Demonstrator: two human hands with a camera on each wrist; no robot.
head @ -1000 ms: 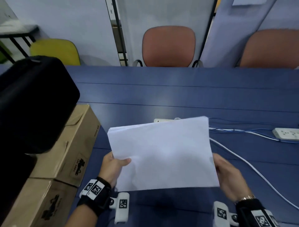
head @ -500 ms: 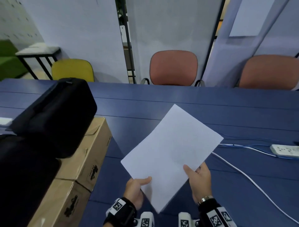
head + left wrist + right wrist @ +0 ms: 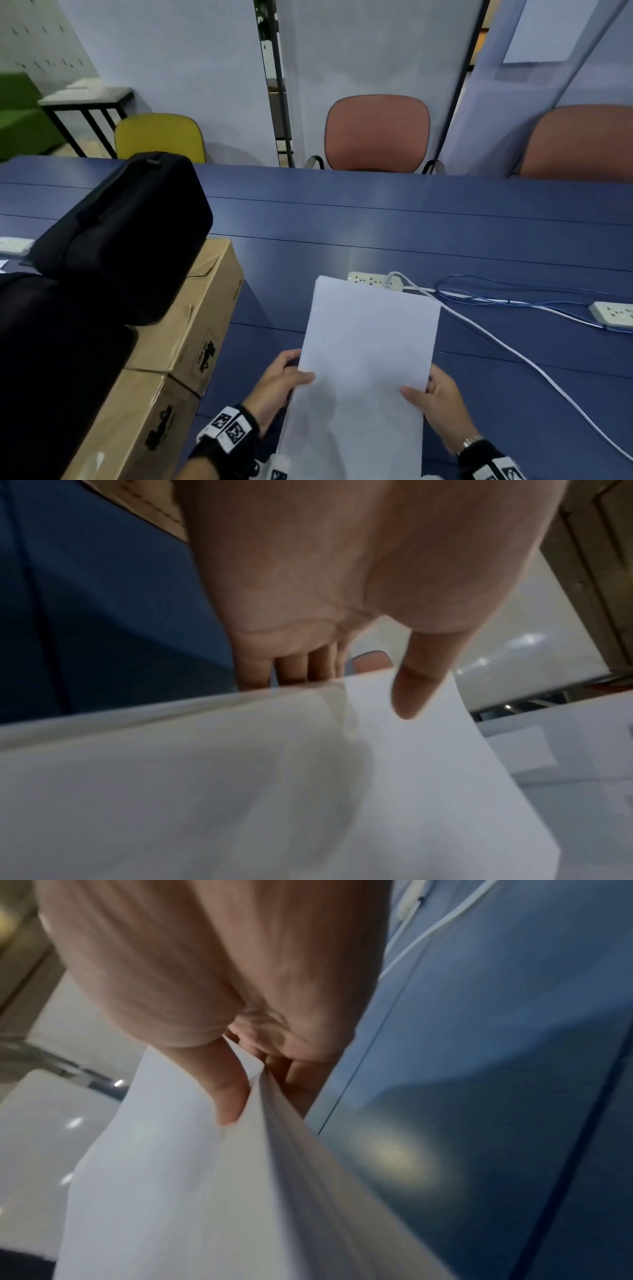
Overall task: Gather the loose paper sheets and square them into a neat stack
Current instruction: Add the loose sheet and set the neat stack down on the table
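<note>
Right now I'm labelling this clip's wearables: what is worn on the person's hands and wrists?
Both hands are bare, with no gloves or sleeves. The left hand has a black wrist strap carrying white blocks printed with black square fiducial markers. The right hand has a similar black strap with markers, and just above it a metal watch band.

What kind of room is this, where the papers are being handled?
Most likely an office or meeting room. A long blue table has padded chairs pulled up along its far side, power strips with cables lie on it, and partition panels stand behind the chairs.
</note>
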